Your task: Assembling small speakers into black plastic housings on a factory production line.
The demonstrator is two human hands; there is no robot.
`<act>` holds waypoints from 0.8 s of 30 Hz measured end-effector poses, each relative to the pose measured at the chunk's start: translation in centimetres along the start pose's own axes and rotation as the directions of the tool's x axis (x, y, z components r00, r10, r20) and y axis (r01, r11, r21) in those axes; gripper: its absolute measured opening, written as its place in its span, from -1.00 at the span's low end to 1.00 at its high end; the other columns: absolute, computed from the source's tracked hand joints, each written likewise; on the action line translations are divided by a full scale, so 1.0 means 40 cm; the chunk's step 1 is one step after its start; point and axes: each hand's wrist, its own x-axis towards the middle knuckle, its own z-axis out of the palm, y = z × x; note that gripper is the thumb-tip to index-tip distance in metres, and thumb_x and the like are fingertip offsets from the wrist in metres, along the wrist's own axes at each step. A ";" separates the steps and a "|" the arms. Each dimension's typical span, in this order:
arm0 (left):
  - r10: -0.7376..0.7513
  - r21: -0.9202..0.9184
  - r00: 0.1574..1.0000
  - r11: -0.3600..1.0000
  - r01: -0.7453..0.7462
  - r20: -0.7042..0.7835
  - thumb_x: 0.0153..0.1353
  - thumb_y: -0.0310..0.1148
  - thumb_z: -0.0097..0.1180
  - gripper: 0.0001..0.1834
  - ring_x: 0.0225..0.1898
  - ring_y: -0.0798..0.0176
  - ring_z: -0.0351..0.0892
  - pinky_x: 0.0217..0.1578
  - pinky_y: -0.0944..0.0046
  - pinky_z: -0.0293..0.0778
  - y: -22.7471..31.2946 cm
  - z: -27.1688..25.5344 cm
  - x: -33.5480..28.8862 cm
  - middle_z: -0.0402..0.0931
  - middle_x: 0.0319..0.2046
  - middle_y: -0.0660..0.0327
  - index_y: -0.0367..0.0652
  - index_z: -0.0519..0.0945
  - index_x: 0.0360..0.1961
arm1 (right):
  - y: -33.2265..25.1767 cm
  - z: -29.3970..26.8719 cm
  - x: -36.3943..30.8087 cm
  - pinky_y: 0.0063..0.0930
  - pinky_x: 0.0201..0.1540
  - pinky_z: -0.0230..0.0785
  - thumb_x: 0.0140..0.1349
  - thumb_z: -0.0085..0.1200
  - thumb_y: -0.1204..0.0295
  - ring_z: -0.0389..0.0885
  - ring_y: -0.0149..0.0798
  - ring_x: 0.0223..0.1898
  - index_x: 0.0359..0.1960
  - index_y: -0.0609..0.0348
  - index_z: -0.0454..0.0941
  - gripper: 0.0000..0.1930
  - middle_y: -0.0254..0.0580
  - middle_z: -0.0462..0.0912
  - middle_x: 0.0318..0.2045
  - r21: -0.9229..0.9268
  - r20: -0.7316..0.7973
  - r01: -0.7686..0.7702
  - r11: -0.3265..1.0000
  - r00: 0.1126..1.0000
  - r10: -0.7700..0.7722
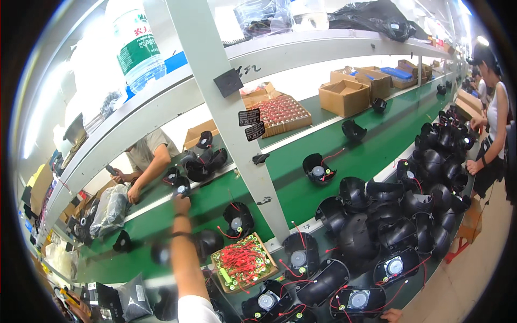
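Note:
My left arm reaches across the green conveyor belt (371, 142). At its far end my left hand (182, 204), slightly blurred, is closed on a black plastic speaker shell (175, 180) with a round grey speaker in it. Only a small part of my right hand (392, 314) shows at the lower edge, beside a black shell with a square-framed speaker (358, 299) and red wires; its grip is hidden. Right of my left forearm sits a shallow box (272, 267) of small green-ended parts with red leads (242, 261). Several more shells with speakers lie around it.
Many black shells (358, 242) are heaped along the right bench. A grey post (237, 124) rises between bench and belt. Across the belt a person (153, 156) works; another person (495, 118) stands at far right. Cardboard boxes (344, 98) line the far side.

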 end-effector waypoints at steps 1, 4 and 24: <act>-0.033 -0.225 0.999 0.974 0.034 0.005 0.06 -0.40 0.07 -0.45 0.17 -0.19 0.55 0.20 0.05 0.43 -0.038 -0.013 0.036 0.59 0.03 -0.25 -0.36 0.55 0.13 | 0.016 0.002 -0.003 0.01 0.06 0.35 0.44 -0.13 0.05 0.51 0.14 -0.06 -0.11 0.31 0.50 -0.53 0.16 0.54 -0.13 0.021 0.019 0.001 1.000 1.000 -0.001; 0.399 -0.177 0.902 0.888 -0.425 -0.164 0.17 -0.52 0.12 -0.39 0.21 -0.07 0.49 0.21 0.24 0.43 -0.052 -0.042 0.048 0.46 0.21 -0.03 -0.42 0.35 0.28 | 0.028 -0.008 -0.010 0.01 0.07 0.34 0.45 -0.12 0.07 0.50 0.14 -0.06 -0.11 0.31 0.49 -0.55 0.16 0.53 -0.13 0.061 0.035 0.001 0.998 0.999 -0.003; -0.450 0.832 0.770 0.522 -0.185 0.453 0.09 -0.24 0.23 -0.52 0.01 0.03 0.69 0.01 0.03 0.60 0.094 -0.602 -0.317 0.65 0.06 -0.03 -0.23 0.65 0.04 | -0.018 0.001 0.034 -0.12 -0.02 0.25 0.39 -0.11 0.25 0.39 -0.01 -0.15 -0.17 0.32 0.36 -0.70 0.14 0.40 -0.19 0.115 0.040 0.013 0.993 0.999 -0.017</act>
